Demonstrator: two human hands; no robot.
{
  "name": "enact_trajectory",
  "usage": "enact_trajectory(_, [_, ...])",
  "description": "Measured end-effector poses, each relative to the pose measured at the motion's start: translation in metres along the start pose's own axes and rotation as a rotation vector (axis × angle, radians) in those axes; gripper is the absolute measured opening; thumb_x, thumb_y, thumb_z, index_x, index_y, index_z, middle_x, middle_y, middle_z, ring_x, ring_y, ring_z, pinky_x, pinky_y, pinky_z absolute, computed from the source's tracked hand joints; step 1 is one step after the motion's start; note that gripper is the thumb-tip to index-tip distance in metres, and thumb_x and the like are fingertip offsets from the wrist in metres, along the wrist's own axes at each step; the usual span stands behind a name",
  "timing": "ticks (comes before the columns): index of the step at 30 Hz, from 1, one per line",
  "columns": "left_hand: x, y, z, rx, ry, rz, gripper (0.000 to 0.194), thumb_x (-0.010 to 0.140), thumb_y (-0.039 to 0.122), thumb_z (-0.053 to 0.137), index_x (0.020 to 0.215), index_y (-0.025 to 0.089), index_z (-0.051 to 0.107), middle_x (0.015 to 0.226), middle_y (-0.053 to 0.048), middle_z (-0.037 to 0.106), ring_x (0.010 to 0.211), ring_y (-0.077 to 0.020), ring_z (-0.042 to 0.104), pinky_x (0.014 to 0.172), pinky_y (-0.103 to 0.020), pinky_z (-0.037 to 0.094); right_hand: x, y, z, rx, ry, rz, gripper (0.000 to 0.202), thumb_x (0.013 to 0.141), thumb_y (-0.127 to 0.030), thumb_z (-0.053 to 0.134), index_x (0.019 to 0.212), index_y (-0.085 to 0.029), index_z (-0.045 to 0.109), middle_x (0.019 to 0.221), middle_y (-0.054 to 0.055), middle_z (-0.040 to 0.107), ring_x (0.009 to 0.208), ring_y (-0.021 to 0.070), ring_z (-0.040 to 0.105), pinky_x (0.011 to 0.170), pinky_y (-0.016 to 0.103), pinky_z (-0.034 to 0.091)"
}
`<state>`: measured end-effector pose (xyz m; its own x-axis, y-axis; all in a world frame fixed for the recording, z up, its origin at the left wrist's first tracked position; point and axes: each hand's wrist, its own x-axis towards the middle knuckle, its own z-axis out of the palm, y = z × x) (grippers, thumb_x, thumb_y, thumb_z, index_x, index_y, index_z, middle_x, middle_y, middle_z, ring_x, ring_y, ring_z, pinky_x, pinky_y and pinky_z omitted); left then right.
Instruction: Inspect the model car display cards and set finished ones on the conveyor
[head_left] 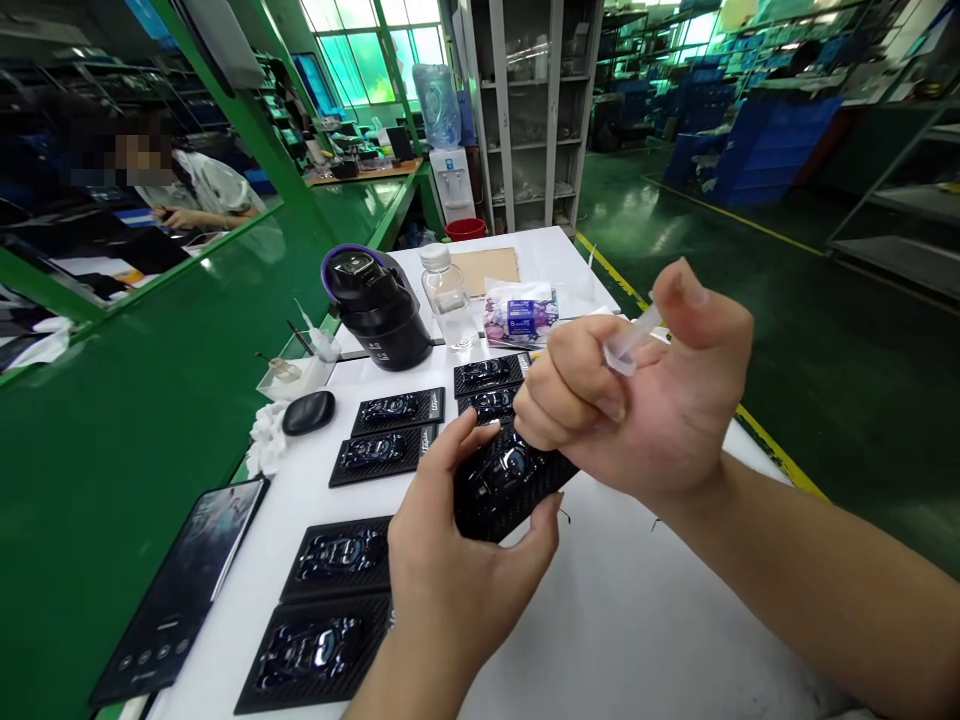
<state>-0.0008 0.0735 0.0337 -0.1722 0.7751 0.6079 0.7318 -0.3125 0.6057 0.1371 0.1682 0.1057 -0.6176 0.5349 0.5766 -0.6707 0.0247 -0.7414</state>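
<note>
My left hand [457, 570] is wrapped around the edges of a black plaque with a glossy raised car model [499, 475]. The plaque tilts above the white table. Over its far right corner, my right hand [637, 390] has its fingers curled round a translucent plastic syringe [630, 345], thumb raised. Its lower end is hidden inside the fist. More plaques of the same kind lie flat on the table: one pair nearest me at left [322, 650], another pair further back [382, 450], and others partly behind my hands [487, 372].
A phone [187, 590] lies along the left table edge. Beyond it are a black mouse-shaped object [308, 412], white tissue [266, 440] and a small tray [289, 375]. A black shaker bottle [382, 315], clear bottle [450, 300] and printed packet [521, 315] stand behind. A person [202, 185] sits far left.
</note>
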Motion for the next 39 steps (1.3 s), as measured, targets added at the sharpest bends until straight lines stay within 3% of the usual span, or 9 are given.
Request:
enact_trajectory(5, [-0.001,0.0,0.0,0.018,0.003,-0.044,0.078,0.067,0.035,0.083,0.136,0.021,0.05,0.112,-0.007,0.071,0.105,-0.0253,0.07,0.094,-0.042,0.058,-0.002,-0.004,0.01,0.057,0.165,0.074,0.068,0.1,-0.066,0.035,0.049,-0.02,0.037,0.043,-0.006,0.027,0.04,0.0086,0.024,0.043,0.025,0.023])
enact_trajectory(8, [-0.002,0.0,0.0,0.019,0.005,-0.048,0.077,0.067,0.036,0.082,0.136,0.022,0.051,0.113,-0.007,0.072,0.103,-0.0261,0.071,0.094,-0.043,0.059,-0.003,-0.005,0.013,0.085,0.182,0.084,0.067,0.1,-0.063,0.035,0.049,-0.02,0.038,0.043,-0.006,0.027,0.04,0.0088,0.023,0.043,0.025,0.022])
enact_trajectory(15, [-0.002,0.002,-0.001,0.035,-0.011,-0.076,0.074,0.068,0.037,0.081,0.134,0.023,0.053,0.113,-0.007,0.071,0.104,-0.0265,0.071,0.093,-0.043,0.059,-0.002,-0.004,0.016,0.035,0.253,0.103,0.073,0.098,-0.072,0.034,0.045,-0.021,0.037,0.04,-0.005,0.025,0.038,0.0088,0.023,0.042,0.027,0.019])
enact_trajectory(22, [0.003,0.002,-0.001,0.068,-0.027,-0.065,0.067,0.068,0.035,0.08,0.129,0.023,0.056,0.109,-0.006,0.072,0.099,-0.0255,0.071,0.091,-0.042,0.059,0.004,0.014,0.003,0.082,0.171,-0.046,0.074,0.089,-0.082,0.042,0.048,-0.021,0.036,0.038,-0.007,0.023,0.032,0.0069,0.021,0.034,0.022,0.018])
enact_trajectory(29, [0.004,0.0,0.001,0.095,-0.012,-0.047,0.068,0.068,0.036,0.081,0.13,0.023,0.055,0.108,-0.006,0.072,0.098,-0.0255,0.072,0.089,-0.041,0.059,0.003,0.018,-0.003,0.187,0.195,-0.01,0.076,0.086,-0.087,0.04,0.047,-0.021,0.032,0.039,-0.008,0.021,0.033,0.0062,0.018,0.033,0.021,0.017])
enact_trajectory(39, [0.004,0.002,-0.002,0.112,-0.037,-0.057,0.066,0.069,0.036,0.079,0.129,0.022,0.055,0.108,-0.006,0.073,0.098,-0.0258,0.072,0.087,-0.04,0.06,0.002,0.015,0.002,0.146,0.232,0.015,0.077,0.086,-0.088,0.035,0.046,-0.021,0.032,0.038,-0.008,0.02,0.032,0.0067,0.016,0.032,0.021,0.017])
